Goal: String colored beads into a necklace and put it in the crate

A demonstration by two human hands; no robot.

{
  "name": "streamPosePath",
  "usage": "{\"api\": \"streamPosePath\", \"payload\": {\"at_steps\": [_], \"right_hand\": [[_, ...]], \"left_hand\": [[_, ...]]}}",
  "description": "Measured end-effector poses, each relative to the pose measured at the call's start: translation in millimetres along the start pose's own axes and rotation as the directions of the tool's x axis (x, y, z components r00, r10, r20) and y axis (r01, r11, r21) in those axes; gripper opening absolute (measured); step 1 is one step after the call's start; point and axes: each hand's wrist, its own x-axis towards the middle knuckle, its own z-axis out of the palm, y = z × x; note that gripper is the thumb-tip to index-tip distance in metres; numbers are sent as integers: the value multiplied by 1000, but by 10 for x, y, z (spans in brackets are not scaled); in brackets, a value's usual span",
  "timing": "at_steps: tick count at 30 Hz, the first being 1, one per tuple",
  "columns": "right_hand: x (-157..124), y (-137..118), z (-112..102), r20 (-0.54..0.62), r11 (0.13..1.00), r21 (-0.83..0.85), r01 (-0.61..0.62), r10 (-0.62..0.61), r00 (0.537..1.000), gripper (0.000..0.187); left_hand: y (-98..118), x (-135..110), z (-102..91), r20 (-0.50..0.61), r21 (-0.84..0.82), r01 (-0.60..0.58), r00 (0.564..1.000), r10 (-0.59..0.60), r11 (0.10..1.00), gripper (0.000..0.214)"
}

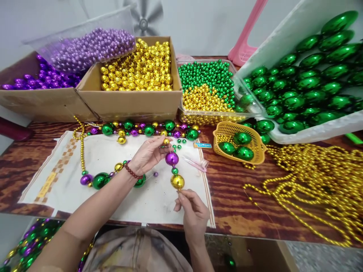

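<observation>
The head view shows a short bead string [175,171] held between two bare hands over the white cloth [153,206], near the right edge of this cloth. The left hand [149,153] pinches at the small gold bead [166,141] with thumb and finger, at the upper end. The right hand [195,211] has its thumb and finger pressed together just under the big gold ball [177,182]; whether they grip the ball or only a thread end, I cannot tell. What could go wrong, I think, is a slip: if one of these pinches becomes loose, the purple ball [171,159] and its neighbours may slide along the thread or fall and roll away, because they are round and smooth. The loose green beads [179,146] lie near the left fingertips, so a careless sweep of this hand could scatter them. Also the left forearm crosses in front of the longer bead string [101,181] on the cloth, and a sleeve-less wrist with a bracelet [132,172] might catch it. The short string has its long axis almost straight toward the person, leaning slightly to the right, with the purple ball at the far side and the big gold ball pointing to the near side.
</observation>
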Motion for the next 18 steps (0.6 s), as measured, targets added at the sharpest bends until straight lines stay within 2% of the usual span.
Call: {"api": "streamPosePath", "payload": {"at_steps": [10,13,16,18], "right_hand": [[-7,-21,-10,-21,999,-6,-39,38,999,14],[6,-5,-9,-47,997,-7,-77,76,996,15],[40,23,9,-78,991,56,-123,128,989,16],[71,40,41,-86,980,130,-149,161,983,23]], "left_hand": [[-25,45,-45,8,88,-4,1000,3,996,25],[-34,63,-59,8,154,-45,999,45,987,28],[-86,58,-57,-14,212,-86,996,91,974,29],[-156,30,-36,-37,215,-83,995,93,973,29]]}}
